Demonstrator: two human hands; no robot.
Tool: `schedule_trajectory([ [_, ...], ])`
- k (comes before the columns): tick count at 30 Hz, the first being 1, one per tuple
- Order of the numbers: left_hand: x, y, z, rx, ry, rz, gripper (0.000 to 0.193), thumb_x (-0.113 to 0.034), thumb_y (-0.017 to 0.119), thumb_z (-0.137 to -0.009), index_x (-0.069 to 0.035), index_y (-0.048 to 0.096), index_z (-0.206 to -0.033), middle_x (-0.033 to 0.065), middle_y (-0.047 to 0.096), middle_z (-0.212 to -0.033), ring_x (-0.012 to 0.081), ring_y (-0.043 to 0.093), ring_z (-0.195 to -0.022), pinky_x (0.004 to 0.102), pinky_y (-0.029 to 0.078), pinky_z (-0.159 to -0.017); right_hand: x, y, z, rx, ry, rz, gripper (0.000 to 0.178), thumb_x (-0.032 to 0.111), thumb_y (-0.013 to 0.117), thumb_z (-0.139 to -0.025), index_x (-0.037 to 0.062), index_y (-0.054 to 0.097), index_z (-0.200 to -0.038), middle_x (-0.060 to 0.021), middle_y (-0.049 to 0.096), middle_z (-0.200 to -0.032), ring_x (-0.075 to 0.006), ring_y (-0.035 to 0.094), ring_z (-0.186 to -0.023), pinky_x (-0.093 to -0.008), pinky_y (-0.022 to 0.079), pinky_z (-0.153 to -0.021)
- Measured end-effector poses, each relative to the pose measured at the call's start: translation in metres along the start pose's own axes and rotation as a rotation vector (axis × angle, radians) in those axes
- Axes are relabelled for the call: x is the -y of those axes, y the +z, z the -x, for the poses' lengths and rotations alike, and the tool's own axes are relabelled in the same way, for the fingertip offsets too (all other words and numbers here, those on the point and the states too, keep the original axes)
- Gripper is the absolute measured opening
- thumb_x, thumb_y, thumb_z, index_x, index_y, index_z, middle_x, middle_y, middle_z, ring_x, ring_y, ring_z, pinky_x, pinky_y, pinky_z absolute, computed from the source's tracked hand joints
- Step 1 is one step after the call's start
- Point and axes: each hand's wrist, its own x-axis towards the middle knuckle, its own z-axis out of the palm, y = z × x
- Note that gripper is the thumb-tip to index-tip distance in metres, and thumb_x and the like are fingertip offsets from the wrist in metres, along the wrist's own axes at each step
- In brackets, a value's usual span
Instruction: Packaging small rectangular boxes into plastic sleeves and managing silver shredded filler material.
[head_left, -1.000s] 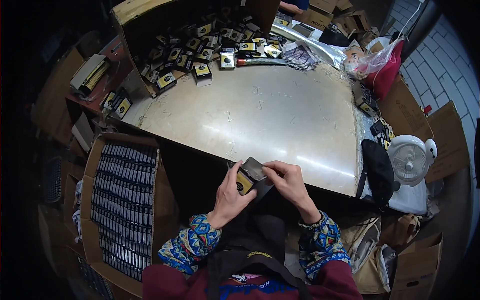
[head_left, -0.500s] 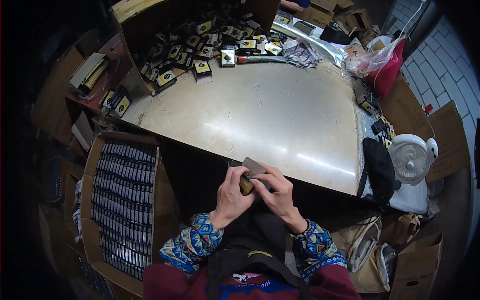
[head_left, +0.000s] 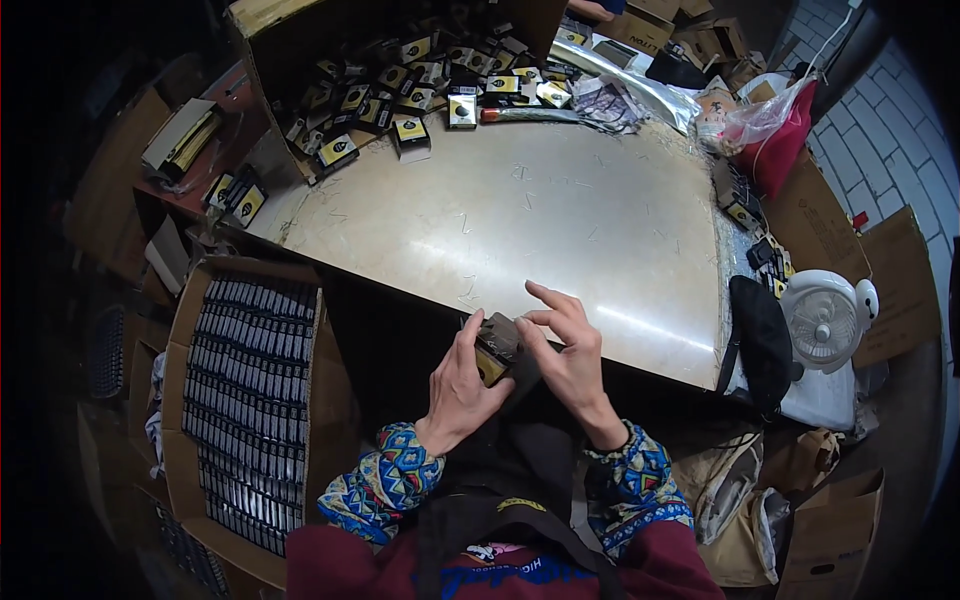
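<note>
Box [head_left: 497,352], small, seemingly black-and-yellow, sits grasped between left hand [head_left: 462,385] and right hand [head_left: 568,352] at the near edge of the steel table [head_left: 560,210].

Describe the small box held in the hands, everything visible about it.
The small box is a dark, flat cardboard-looking pack with a yellow patch on the face nearest the person. It sits tilted just at the near edge of the metal table, above the lap. The left hand grips it from the left side, thumb up along it; the right hand touches its right side with fingers spread. Whether it is open cannot be told.
</note>
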Motion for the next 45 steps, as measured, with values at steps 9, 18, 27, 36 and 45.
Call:
schedule_trajectory([
  [9, 0.001, 0.003, -0.002, -0.064, -0.021, 0.099, 0.083, -0.013, 0.077, -0.072, -0.005, 0.027, -0.138, 0.0236, 0.055, -0.116, 0.0396, 0.06, -0.102, 0.0413, 0.051, -0.085, 0.005, -0.013, -0.004, 0.278, 0.148, -0.093, 0.015, 0.01, 0.067, -0.083, 0.0013, 0.071, -0.094, -0.0209, 0.064, -0.112, -0.0322, 0.063, -0.1, -0.0352, 0.051, -0.082],
  [18, 0.005, 0.007, 0.001, -0.018, -0.056, 0.11, 0.078, -0.016, 0.079, -0.072, -0.006, 0.032, -0.133, 0.0232, 0.052, -0.12, 0.039, 0.06, -0.102, 0.0407, 0.051, -0.083, -0.009, -0.005, 0.025, 0.18, 0.076, -0.065, 0.02, 0.007, 0.071, -0.082, 0.0018, 0.069, -0.101, -0.019, 0.062, -0.118, -0.0264, 0.065, -0.093, -0.0321, 0.053, -0.078],
  [27, 0.007, 0.01, 0.0, -0.152, 0.079, 0.087, 0.081, -0.009, 0.08, -0.068, -0.005, 0.03, -0.131, 0.0231, 0.051, -0.12, 0.0391, 0.059, -0.102, 0.0412, 0.051, -0.084, -0.005, -0.006, 0.028, 0.07, -0.086, -0.089, 0.023, 0.003, 0.069, -0.083, -0.0004, 0.067, -0.105, -0.0189, 0.062, -0.118, -0.0253, 0.065, -0.099, -0.0294, 0.052, -0.081],
  [36, 0.007, 0.016, -0.001, -0.101, 0.059, 0.218, 0.08, -0.008, 0.077, -0.068, -0.006, 0.029, -0.131, 0.0222, 0.05, -0.12, 0.0398, 0.055, -0.108, 0.0411, 0.049, -0.087, -0.01, -0.005, 0.017, 0.072, 0.248, -0.046, 0.014, 0.003, 0.066, -0.086, -0.0035, 0.069, -0.097, -0.0083, 0.07, -0.078, -0.0093, 0.065, -0.073, -0.0219, 0.051, -0.066],
  [45, 0.009, 0.013, -0.003, -0.042, -0.078, 0.138, 0.075, -0.013, 0.079, -0.071, -0.004, 0.032, -0.128, 0.0205, 0.055, -0.111, 0.0344, 0.06, -0.099, 0.0391, 0.049, -0.085, -0.01, -0.002, 0.022, 0.195, -0.256, 0.247, 0.026, 0.008, 0.071, -0.08, 0.007, 0.069, -0.106, -0.0202, 0.052, -0.131, -0.035, 0.053, -0.117, -0.0384, 0.049, -0.09],
])
